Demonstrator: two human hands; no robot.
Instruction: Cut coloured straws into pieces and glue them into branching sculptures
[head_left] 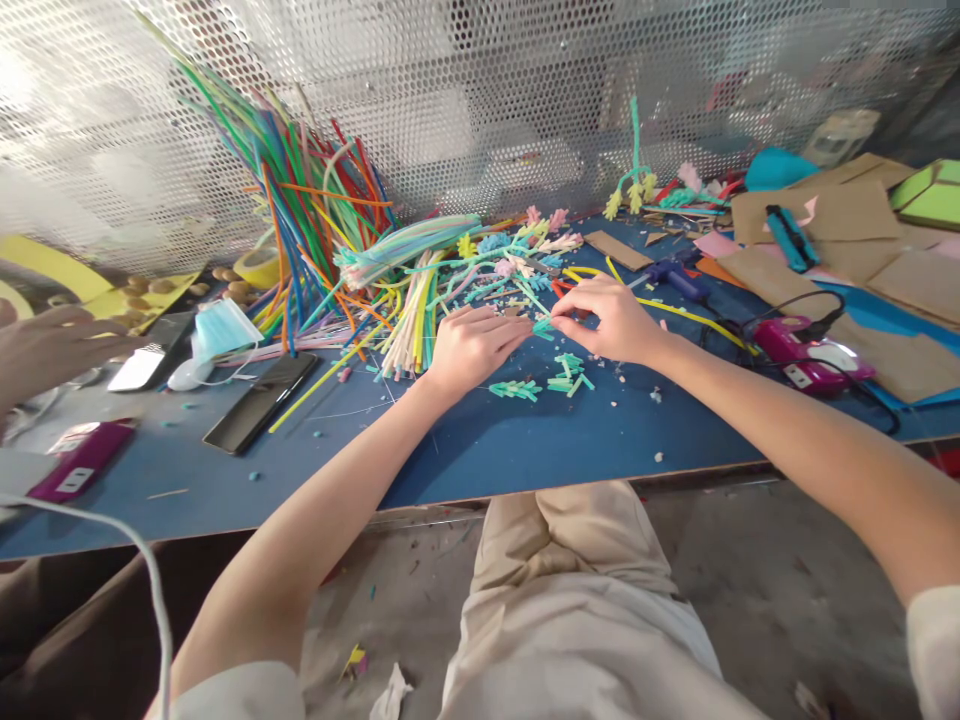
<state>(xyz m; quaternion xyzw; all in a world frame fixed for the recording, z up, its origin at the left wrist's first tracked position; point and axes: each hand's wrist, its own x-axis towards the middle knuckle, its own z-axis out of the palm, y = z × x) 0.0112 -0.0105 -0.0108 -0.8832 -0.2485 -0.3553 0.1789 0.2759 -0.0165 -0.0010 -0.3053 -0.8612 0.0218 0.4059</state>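
My left hand [478, 345] is closed, its fingertips pressed together at the left end of a small teal pipe-cleaner piece [543, 328]. Opposite it, my right hand [611, 318] pinches at the right end of that piece with thumb and forefinger. The fingers partly cover the piece. Just below on the blue table lie a left cluster of short teal pipe-cleaner cuttings [516, 390] and a right cluster of pale green cuttings [570, 374]. Behind my hands are fuzzy pastel pipe-cleaner sprigs [504, 266] and a bundle of cut pastel stems [414, 318].
Long coloured stems [300, 210] lean on the perforated metal screen [510, 90]. A black phone [260, 402] and face mask [225, 328] lie left; another person's hand [56, 345] is beyond. Rightward are a glue gun [679, 280], a purple power strip [810, 355] and cardboard [817, 212].
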